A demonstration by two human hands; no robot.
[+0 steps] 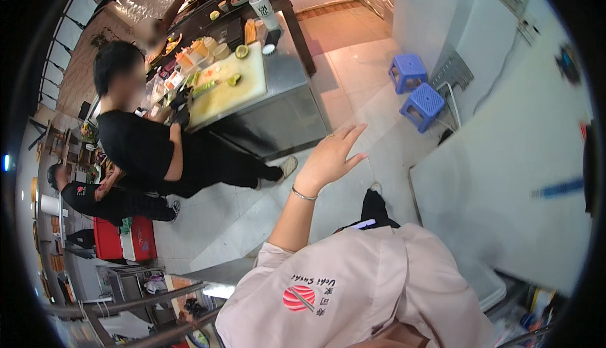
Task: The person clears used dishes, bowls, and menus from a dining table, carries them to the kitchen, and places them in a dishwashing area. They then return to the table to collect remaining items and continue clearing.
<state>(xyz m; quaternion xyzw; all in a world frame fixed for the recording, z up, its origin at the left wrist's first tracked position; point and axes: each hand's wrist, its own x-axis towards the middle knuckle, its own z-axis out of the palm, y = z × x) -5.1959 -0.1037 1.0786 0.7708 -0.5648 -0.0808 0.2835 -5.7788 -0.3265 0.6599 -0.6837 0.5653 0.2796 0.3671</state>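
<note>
Your left hand (333, 158) is empty, fingers extended, thumb spread apart. Your right hand is out of view, so its state cannot be told. Nearest, ahead and leftward, stands a grey steel counter (284, 120), box-shaped and flat-sided. Dark lettering marks a white cup (263, 12) at its far end and your pale pink shirt (379, 285).

Steel counter (287, 70): flat top, grey metal side, standing upright. Near blue stool (423, 103) and far blue stool (408, 69): plastic, perforated seats, both upright, adjacent, on the floor (353, 79) right of the steel counter.
</note>
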